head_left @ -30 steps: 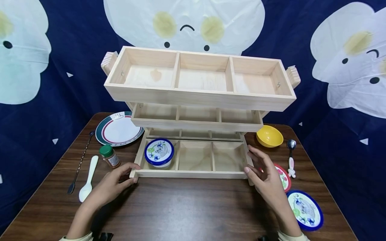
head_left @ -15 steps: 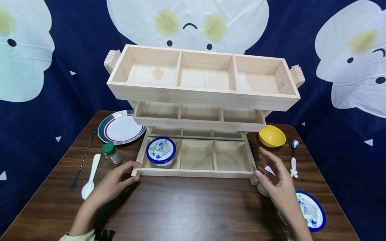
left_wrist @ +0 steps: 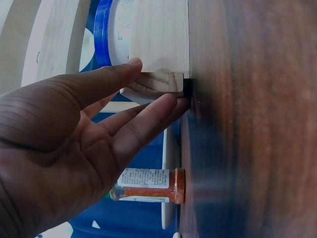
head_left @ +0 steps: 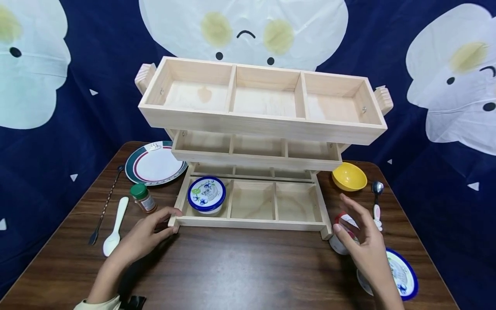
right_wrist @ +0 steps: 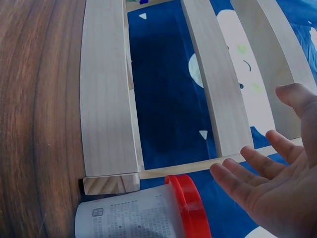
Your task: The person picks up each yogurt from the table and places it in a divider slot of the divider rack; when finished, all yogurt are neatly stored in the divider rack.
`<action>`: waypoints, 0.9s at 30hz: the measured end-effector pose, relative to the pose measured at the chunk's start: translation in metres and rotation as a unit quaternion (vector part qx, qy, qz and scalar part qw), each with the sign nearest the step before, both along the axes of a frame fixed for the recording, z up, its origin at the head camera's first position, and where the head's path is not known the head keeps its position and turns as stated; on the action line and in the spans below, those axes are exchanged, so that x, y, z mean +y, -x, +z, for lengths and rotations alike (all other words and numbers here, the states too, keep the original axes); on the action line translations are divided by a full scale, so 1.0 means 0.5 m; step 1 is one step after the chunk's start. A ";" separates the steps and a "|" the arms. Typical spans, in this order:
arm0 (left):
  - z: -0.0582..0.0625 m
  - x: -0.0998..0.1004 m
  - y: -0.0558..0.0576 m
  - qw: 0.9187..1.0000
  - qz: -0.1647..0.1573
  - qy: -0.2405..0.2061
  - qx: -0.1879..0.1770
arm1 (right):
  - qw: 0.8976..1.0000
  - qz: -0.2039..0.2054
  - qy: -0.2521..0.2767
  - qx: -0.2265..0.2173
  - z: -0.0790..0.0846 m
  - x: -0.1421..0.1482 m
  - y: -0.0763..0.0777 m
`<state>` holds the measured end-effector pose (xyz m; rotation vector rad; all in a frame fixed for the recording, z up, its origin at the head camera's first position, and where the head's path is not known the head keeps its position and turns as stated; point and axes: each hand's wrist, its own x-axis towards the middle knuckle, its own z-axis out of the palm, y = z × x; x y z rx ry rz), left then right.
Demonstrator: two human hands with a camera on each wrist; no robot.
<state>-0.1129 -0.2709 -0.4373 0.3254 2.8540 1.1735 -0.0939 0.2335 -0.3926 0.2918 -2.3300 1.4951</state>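
Observation:
A tiered wooden organizer box point(head_left: 252, 223) stands unfolded on the table, its trays split into compartments. My left hand point(head_left: 145, 234) pinches the bottom tray's front left corner point(left_wrist: 161, 83) between thumb and fingers. A blue-lidded tub point(head_left: 206, 193) sits in that tray's left compartment. My right hand point(head_left: 364, 243) is raised off the organizer at the front right, fingers spread and holding nothing. Close to it is a white tub with a red lid point(right_wrist: 190, 206), beside the bottom tray's corner and partly hidden by the hand in the head view. A second blue-lidded tub point(head_left: 404, 277) stands nearer me.
To the left lie a plate point(head_left: 156, 163), a green-capped spice jar point(head_left: 143, 199), a white spoon point(head_left: 116, 228) and a twisted long-handled stirring spoon point(head_left: 106, 204). A yellow bowl point(head_left: 349, 177) and a small spoon point(head_left: 377, 189) are on the right.
My right hand has let go of the organizer's front right corner and moved right, over the red-lidded tub. The left hand keeps its hold on the left corner.

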 end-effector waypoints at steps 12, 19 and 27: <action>0.001 0.000 0.000 1.000 0.003 0.004 -0.006 | 0.999 -0.036 -0.007 -0.022 0.011 0.014 -0.011; 0.003 0.001 0.001 1.000 0.002 0.002 -0.007 | 0.999 -0.043 -0.010 -0.019 0.010 0.032 -0.019; 0.000 0.001 0.000 1.000 0.003 0.001 -0.007 | 0.997 -0.066 -0.025 -0.033 0.004 0.051 -0.026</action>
